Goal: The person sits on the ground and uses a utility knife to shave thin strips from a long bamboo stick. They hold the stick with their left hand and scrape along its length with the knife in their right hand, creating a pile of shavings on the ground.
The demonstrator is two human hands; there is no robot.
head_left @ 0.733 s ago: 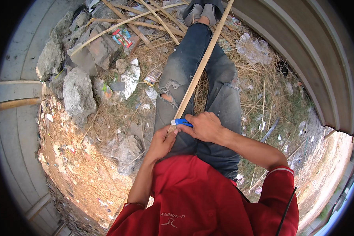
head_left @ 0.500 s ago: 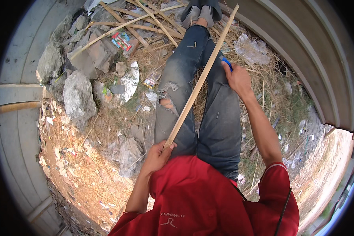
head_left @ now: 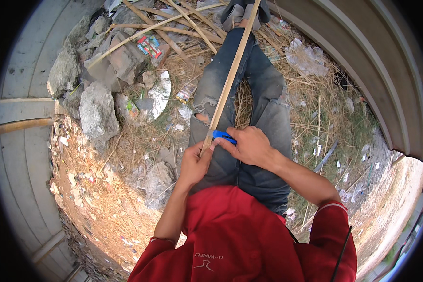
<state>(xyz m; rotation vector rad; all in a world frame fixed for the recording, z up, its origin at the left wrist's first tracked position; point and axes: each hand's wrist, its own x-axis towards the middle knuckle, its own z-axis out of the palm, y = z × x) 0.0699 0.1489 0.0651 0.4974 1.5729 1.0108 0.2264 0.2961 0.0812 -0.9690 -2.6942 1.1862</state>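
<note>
A long, flat bamboo strip (head_left: 231, 75) runs from my lap out past my feet, lying over my dark trousers. My left hand (head_left: 195, 162) is closed around its near end, thumb along the top. In my right hand (head_left: 251, 144) is a blue utility knife (head_left: 224, 136), gripped between thumb and fingers. The knife's tip meets the strip just ahead of my left thumb, and the two hands are close together. How far the blade is out I cannot make out.
Several more bamboo strips (head_left: 167, 28) lie crossed at the far left beside grey rocks (head_left: 98, 112). Dry grass, broken white shards (head_left: 160, 96) and litter cover the ground. A corrugated metal sheet (head_left: 362, 56) curves along the right, and a grey panel wall (head_left: 26, 160) stands on the left.
My right hand has come back toward me with the utility knife, from far along the strip to beside my left hand. The left hand and the strip's near end have shifted slightly forward.
</note>
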